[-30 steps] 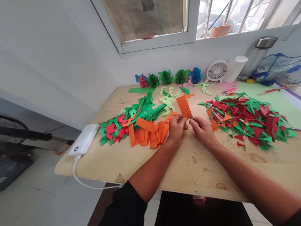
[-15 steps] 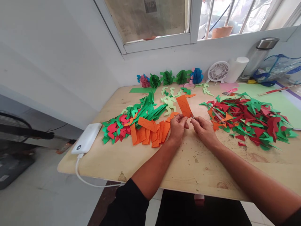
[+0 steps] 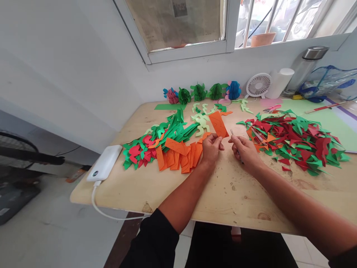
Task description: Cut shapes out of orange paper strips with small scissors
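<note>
Apparently, red shapes [image 3: 135, 150] near the left edge of the worktop [image 3: 134, 188] are finished; orange strips [image 3: 176, 147] are left, one strip [image 3: 218, 124] pinched by the left hand [image 3: 212, 149], scissors [image 3: 232, 133] gripped by the right hand [image 3: 245, 152].

You can read no text, label, brand or number in this view. Note the marks that you cannot resolve: the dark patch [image 3: 180, 8] on the brownish sheet [image 3: 178, 28] in the window frame [image 3: 188, 52]; the round dark mark [image 3: 95, 173] on the white device [image 3: 106, 162] at the tabletop's [image 3: 134, 190] left end; the small pale patch [image 3: 3, 211] on the dark object [image 3: 18, 199] at floor level.
</note>
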Tool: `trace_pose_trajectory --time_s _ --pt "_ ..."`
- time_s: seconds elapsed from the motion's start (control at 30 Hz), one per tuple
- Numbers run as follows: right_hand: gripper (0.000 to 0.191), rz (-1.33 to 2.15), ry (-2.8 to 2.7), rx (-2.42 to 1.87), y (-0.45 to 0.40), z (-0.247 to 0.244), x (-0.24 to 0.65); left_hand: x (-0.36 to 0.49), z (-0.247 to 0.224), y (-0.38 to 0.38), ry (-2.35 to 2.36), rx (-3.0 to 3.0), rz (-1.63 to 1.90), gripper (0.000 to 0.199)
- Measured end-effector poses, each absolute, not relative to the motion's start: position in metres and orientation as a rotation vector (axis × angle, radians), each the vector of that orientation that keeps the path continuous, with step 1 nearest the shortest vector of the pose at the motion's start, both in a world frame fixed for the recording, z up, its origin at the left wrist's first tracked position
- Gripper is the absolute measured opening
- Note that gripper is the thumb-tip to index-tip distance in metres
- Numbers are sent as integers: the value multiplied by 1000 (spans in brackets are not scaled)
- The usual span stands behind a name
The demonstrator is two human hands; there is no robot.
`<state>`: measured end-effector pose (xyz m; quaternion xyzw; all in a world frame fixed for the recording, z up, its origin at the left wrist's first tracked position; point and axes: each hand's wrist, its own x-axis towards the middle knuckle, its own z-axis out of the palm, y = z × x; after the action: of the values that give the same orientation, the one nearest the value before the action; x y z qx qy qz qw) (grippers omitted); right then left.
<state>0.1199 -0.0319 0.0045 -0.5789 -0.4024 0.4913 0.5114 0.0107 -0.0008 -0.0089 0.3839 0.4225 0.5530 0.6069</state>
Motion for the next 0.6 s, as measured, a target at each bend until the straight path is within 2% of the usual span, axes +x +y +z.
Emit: trace_pose_trajectory --time_s 0.6 --pt "45 1121 -1098 -1449 -23 -1 118 10 -11 0 986 887 1282 15"
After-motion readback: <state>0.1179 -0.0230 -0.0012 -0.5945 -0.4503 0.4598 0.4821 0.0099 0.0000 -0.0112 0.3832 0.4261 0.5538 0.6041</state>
